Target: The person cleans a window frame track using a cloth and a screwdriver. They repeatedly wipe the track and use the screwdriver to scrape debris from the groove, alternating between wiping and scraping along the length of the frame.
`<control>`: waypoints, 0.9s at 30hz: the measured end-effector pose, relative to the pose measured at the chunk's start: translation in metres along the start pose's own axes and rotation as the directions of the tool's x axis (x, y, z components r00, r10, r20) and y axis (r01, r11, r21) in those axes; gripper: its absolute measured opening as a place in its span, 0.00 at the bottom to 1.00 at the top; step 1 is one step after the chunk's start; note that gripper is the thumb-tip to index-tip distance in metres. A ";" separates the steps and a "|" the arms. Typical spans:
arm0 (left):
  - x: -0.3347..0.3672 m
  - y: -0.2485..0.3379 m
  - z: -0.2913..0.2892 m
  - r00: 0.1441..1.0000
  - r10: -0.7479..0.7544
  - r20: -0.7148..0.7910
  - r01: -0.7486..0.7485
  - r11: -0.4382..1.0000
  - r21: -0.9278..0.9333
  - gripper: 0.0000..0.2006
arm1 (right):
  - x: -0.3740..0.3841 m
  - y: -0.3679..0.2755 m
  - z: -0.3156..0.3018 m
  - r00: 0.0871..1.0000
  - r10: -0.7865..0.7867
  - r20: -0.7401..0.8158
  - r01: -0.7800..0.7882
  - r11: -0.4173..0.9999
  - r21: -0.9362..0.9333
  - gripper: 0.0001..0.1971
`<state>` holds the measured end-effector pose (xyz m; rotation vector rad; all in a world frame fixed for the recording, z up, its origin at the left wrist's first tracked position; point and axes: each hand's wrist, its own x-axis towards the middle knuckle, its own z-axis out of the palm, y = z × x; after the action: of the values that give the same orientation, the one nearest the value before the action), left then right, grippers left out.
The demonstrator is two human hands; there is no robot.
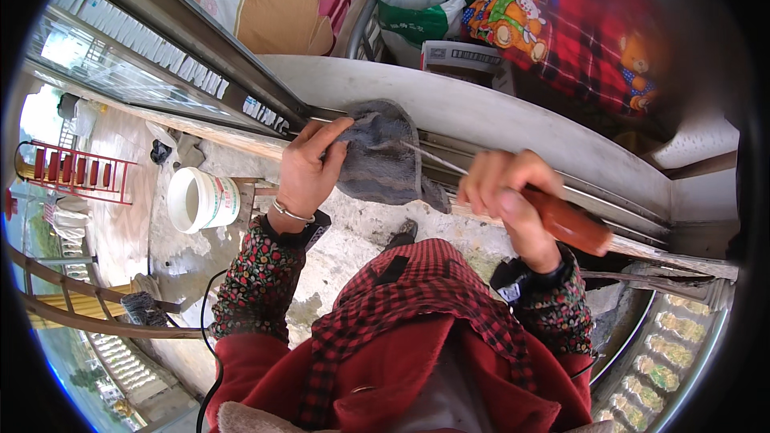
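Note:
A damp-looking grey cloth (378,162) lies draped over the metal tracks of a window sill (613,212). My left hand (309,168) grips the cloth's left edge, index finger and thumb pressing on it. My right hand (513,196) is wrapped round a screwdriver (573,224) with an orange-brown handle. Its thin metal shaft points left, and the tip meets the cloth near its middle. Whether the tip pushes the cloth down into a groove cannot be made out. The right fingers are slightly blurred.
A framed glass window panel (233,56) stands at the upper left. Beyond the sill are a plaid bear-print blanket (553,24), a green bag (425,12) and a box (465,56). A white bucket (223,202), a red rack (80,175) and a curved wooden frame (80,298) are left.

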<state>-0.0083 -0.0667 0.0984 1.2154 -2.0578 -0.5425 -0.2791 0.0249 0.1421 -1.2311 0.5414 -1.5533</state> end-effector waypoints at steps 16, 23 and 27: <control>0.032 0.071 0.054 0.878 0.194 0.437 -0.386 0.826 0.410 0.09 | -0.030 -0.012 -0.065 0.998 0.038 -0.041 -0.040 0.998 -0.049 0.11; 0.024 0.171 0.190 0.764 0.508 0.397 -0.603 0.781 0.163 0.06 | -0.121 -0.106 -0.133 0.943 -0.098 -0.318 0.005 0.960 -0.279 0.13; 0.024 0.266 0.291 0.719 0.527 0.453 -0.581 0.814 -0.024 0.05 | -0.182 -0.165 -0.156 0.878 -0.256 -0.405 -0.030 0.814 -0.580 0.13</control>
<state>-0.3871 0.0430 0.0797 0.4791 -2.7269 -0.4236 -0.5029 0.2117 0.1411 -1.3371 1.3575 -1.8806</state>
